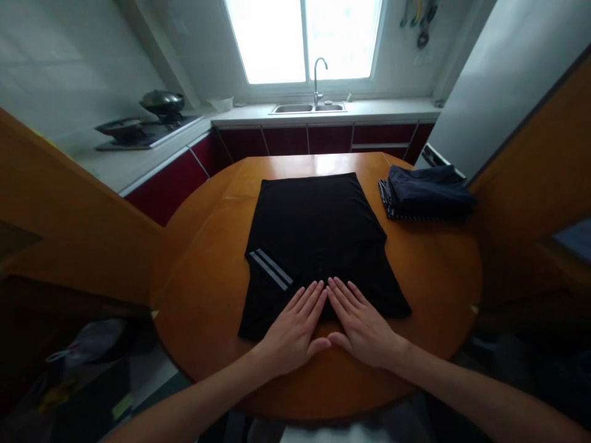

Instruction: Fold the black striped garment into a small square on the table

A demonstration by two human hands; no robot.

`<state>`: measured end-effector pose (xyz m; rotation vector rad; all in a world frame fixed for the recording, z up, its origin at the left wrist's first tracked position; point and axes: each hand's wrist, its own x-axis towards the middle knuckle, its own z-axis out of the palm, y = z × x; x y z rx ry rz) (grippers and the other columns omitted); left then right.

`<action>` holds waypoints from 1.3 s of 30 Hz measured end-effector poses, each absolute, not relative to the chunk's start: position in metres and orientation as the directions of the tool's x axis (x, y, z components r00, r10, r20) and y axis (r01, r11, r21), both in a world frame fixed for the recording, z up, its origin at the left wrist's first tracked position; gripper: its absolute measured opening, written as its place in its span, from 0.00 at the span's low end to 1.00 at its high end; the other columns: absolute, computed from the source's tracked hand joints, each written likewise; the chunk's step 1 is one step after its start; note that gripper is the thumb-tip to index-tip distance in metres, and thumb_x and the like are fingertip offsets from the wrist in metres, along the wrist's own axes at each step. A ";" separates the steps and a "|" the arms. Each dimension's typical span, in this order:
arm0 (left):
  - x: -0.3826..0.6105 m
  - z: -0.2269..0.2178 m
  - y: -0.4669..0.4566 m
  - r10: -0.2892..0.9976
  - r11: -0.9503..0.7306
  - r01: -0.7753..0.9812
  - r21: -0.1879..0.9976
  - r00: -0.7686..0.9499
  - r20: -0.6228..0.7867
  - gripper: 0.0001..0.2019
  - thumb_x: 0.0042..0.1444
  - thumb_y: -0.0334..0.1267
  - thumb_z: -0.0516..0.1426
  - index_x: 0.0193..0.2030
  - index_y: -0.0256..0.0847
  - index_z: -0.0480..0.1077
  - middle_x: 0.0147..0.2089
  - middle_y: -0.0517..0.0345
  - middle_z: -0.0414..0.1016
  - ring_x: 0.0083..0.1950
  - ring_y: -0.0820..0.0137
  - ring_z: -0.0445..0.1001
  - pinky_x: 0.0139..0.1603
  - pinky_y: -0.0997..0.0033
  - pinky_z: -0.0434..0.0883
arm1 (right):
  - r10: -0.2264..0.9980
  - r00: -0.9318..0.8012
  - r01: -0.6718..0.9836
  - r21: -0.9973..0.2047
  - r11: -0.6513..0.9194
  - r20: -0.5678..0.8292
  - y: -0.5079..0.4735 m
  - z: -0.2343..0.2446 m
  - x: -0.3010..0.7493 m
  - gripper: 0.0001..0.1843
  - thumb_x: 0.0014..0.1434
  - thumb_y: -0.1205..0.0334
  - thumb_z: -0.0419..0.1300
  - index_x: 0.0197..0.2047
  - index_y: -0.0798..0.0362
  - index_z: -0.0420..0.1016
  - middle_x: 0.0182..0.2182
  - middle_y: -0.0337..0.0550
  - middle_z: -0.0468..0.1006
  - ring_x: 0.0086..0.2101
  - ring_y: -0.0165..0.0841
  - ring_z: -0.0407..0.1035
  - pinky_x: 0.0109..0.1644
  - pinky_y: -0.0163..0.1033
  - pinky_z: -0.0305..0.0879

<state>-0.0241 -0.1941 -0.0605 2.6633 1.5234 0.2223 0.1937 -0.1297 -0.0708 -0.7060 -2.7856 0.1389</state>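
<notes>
Wooden table (pixel 198 271) filling foreground. I'm resting left hand (pixel 295 326) and right hand (pixel 362 323) flat, palms down, fingers straight, index tips nearly meeting, on near part of black garment (pixel 318 221). It's lying spread mid-table, pale stripes (pixel 266 271) showing at left; folded clothes (pixel 427 192) sitting right, sink (pixel 292 109) beyond.

I'm noticing one camera sitting on the head of the person (pixel 217 391), facing forward and tilting down from the near side of the table (pixel 198 277). It is looking from close above at the left hand (pixel 293 335) and right hand (pixel 363 326), and reaching across to the sink (pixel 314 109) and window (pixel 272 43) on the far side.
</notes>
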 end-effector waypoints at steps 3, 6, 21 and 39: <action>-0.026 -0.058 -0.195 0.861 -0.508 0.850 0.140 0.500 0.088 0.46 0.68 0.61 0.48 0.79 0.35 0.32 0.80 0.41 0.36 0.80 0.56 0.37 0.78 0.52 0.44 | 0.471 -0.854 0.445 -0.158 0.881 0.222 -0.129 -0.069 0.198 0.48 0.65 0.49 0.59 0.76 0.67 0.44 0.75 0.60 0.42 0.73 0.46 0.35 0.75 0.56 0.43; -0.025 -0.056 -0.195 0.864 -0.504 0.852 0.143 0.497 0.087 0.44 0.69 0.60 0.49 0.79 0.35 0.34 0.80 0.42 0.37 0.80 0.56 0.38 0.78 0.53 0.44 | 0.481 -0.853 0.457 -0.155 0.876 0.204 -0.128 -0.068 0.201 0.47 0.66 0.49 0.58 0.76 0.65 0.43 0.75 0.59 0.42 0.73 0.45 0.36 0.75 0.57 0.42; -0.029 -0.058 -0.204 0.890 -0.453 0.873 0.182 0.454 0.035 0.42 0.69 0.54 0.51 0.78 0.34 0.35 0.80 0.44 0.36 0.80 0.60 0.34 0.78 0.57 0.42 | 0.484 -0.839 0.470 -0.118 0.875 0.249 -0.125 -0.082 0.217 0.43 0.71 0.51 0.52 0.78 0.59 0.36 0.75 0.54 0.45 0.73 0.44 0.41 0.74 0.57 0.44; -0.056 -0.060 -0.237 0.936 -0.352 0.929 0.114 0.350 0.038 0.42 0.69 0.49 0.53 0.79 0.37 0.33 0.80 0.44 0.37 0.80 0.58 0.39 0.76 0.52 0.51 | 0.499 -0.832 0.483 -0.128 0.866 0.243 -0.126 -0.078 0.215 0.41 0.71 0.53 0.51 0.78 0.59 0.37 0.75 0.55 0.45 0.73 0.44 0.40 0.74 0.57 0.43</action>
